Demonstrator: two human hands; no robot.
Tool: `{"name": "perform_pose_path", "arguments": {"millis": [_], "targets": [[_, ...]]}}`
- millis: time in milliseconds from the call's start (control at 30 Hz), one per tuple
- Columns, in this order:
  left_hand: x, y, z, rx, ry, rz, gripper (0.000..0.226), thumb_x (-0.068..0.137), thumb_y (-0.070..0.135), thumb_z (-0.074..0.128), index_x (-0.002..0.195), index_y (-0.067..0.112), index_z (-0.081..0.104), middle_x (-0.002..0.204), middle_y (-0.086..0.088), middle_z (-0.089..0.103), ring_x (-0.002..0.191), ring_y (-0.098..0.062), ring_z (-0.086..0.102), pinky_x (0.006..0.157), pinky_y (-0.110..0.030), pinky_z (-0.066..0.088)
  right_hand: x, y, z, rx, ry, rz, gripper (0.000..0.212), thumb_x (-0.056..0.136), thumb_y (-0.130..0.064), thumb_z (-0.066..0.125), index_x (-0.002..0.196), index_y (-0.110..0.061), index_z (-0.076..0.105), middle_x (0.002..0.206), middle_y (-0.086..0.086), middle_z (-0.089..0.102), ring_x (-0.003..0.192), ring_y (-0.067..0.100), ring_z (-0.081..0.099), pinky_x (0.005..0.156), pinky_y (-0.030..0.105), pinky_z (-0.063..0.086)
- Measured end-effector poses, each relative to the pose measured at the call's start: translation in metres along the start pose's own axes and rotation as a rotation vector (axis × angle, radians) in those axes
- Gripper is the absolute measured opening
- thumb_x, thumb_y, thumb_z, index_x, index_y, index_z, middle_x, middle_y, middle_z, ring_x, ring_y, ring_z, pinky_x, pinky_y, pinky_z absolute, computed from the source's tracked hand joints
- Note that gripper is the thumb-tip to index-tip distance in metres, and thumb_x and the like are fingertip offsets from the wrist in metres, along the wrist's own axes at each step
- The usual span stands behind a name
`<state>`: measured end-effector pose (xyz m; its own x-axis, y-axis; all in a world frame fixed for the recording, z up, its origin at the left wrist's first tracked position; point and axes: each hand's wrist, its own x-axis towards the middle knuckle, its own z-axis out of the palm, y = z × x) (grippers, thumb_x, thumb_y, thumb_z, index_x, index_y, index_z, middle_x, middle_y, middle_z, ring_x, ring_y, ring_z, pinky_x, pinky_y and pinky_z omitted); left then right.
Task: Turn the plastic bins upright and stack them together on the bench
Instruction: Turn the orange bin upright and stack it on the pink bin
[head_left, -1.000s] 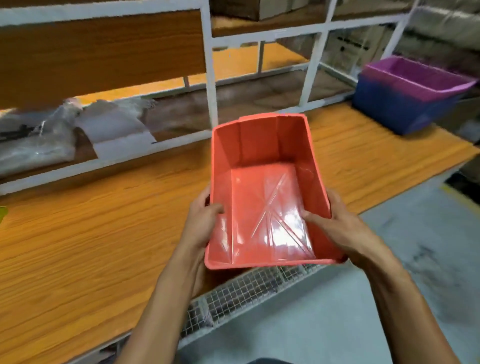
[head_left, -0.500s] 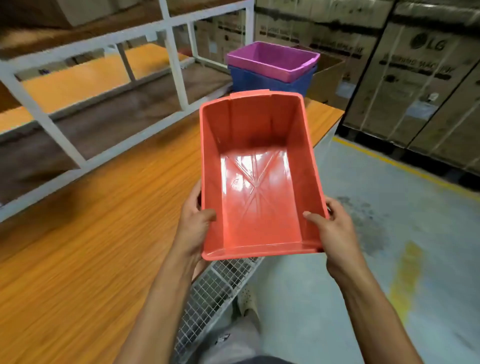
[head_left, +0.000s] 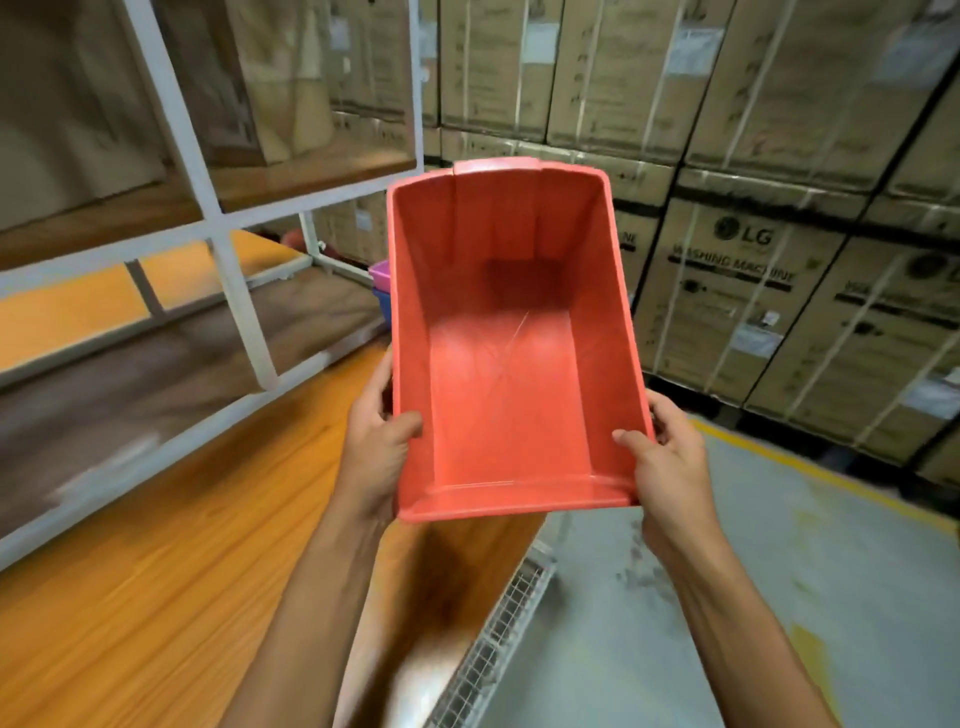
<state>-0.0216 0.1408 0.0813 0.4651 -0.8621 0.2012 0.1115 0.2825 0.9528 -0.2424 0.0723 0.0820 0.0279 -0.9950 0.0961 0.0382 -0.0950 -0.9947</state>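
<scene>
An empty red plastic bin is held upright in the air in front of me, its opening facing up toward the camera. My left hand grips its left wall near the front, thumb inside. My right hand grips the right wall the same way. Behind the red bin's left edge only slivers show of a purple bin nested in a blue bin, standing at the far end of the wooden bench. The rest of that stack is hidden by the red bin.
A white metal shelf frame runs along the back of the bench on the left. A wire mesh panel lines the bench's front edge. Stacked cardboard boxes wall off the right, beyond a grey floor with a yellow line.
The view has swung right along the bench and the red bin has been carried toward the purple and blue stack, which it now mostly hides. Both hands keep the same grip.
</scene>
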Motion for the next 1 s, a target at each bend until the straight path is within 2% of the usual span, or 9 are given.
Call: {"name": "perform_pose_path", "arguments": {"millis": [67,167,267,367,533,700,867,900,1000], "targets": [[0.040,0.002,0.005,0.002,0.016,0.014,0.086,0.067,-0.022,0.039,0.140,0.020,0.051,0.107,0.001,0.072,0.083,-0.010,0.070,0.061,-0.021,0.054,0.039,-0.009,0.013,0.007,-0.011,-0.036,0.049,0.084,0.017,0.049,0.102,-0.025,0.068,0.087,-0.006,0.072,0.067,-0.005,0.066,0.058,0.011,0.050],[0.097,0.004,0.010,0.010,0.027,0.040,0.088,0.067,-0.027,0.035,0.140,0.020,0.052,0.110,-0.007,0.069,0.081,-0.011,0.068,0.059,-0.021,0.053,0.092,-0.022,0.035,0.033,-0.027,-0.068,0.049,0.083,0.016,0.050,0.093,-0.028,0.069,0.082,-0.010,0.072,0.067,-0.002,0.067,0.057,0.014,0.050],[0.143,0.004,0.012,-0.007,0.063,0.088,0.088,0.060,-0.019,0.039,0.140,0.016,0.052,0.107,-0.007,0.069,0.084,-0.012,0.066,0.062,-0.022,0.053,0.141,-0.029,0.054,0.054,-0.048,-0.075,0.046,0.083,0.013,0.051,0.097,-0.026,0.071,0.089,-0.001,0.072,0.073,0.005,0.067,0.058,0.016,0.051],[0.180,0.001,0.014,-0.028,0.108,0.113,0.093,0.055,-0.015,0.040,0.142,0.014,0.050,0.114,-0.008,0.066,0.087,-0.010,0.065,0.064,-0.019,0.052,0.182,-0.028,0.071,0.079,-0.066,-0.074,0.045,0.082,0.013,0.052,0.109,-0.019,0.071,0.098,0.006,0.072,0.084,0.016,0.067,0.066,0.024,0.053],[0.226,-0.009,0.034,-0.061,0.166,0.130,0.092,0.052,-0.012,0.042,0.140,0.014,0.051,0.108,-0.001,0.070,0.085,-0.007,0.067,0.065,-0.018,0.053,0.249,-0.028,0.085,0.118,-0.071,-0.064,0.044,0.083,0.013,0.052,0.110,-0.017,0.070,0.093,0.001,0.072,0.085,0.019,0.065,0.070,0.029,0.053],[0.273,-0.022,0.053,-0.039,0.252,0.164,0.094,0.049,-0.009,0.044,0.141,0.012,0.050,0.107,0.003,0.071,0.089,-0.007,0.068,0.069,-0.019,0.054,0.330,-0.014,0.098,0.149,-0.163,-0.046,0.045,0.079,0.013,0.054,0.111,-0.013,0.071,0.103,0.011,0.073,0.094,0.025,0.067,0.084,0.037,0.055],[0.329,-0.031,0.081,0.016,0.405,0.200,0.088,0.050,-0.008,0.044,0.133,0.016,0.056,0.104,0.001,0.069,0.080,-0.003,0.065,0.064,-0.015,0.051,0.425,-0.005,0.113,0.153,-0.351,-0.049,0.045,0.079,0.013,0.054,0.113,-0.012,0.070,0.108,0.013,0.072,0.091,0.021,0.067,0.084,0.033,0.054],[0.337,-0.032,0.089,0.027,0.437,0.201,0.083,0.050,-0.009,0.043,0.128,0.018,0.059,0.097,0.004,0.070,0.075,-0.002,0.065,0.060,-0.014,0.050,0.443,-0.003,0.116,0.146,-0.398,-0.041,0.044,0.080,0.014,0.053,0.111,-0.012,0.070,0.106,0.013,0.072,0.087,0.017,0.068,0.081,0.030,0.055],[0.359,-0.037,0.111,0.068,0.525,0.163,0.072,0.062,-0.018,0.040,0.122,0.015,0.062,0.080,0.006,0.069,0.063,-0.003,0.063,0.052,-0.015,0.048,0.486,-0.005,0.124,0.110,-0.534,0.012,0.042,0.084,0.016,0.049,0.102,-0.016,0.070,0.088,0.002,0.073,0.063,0.002,0.068,0.059,0.018,0.054]]}}
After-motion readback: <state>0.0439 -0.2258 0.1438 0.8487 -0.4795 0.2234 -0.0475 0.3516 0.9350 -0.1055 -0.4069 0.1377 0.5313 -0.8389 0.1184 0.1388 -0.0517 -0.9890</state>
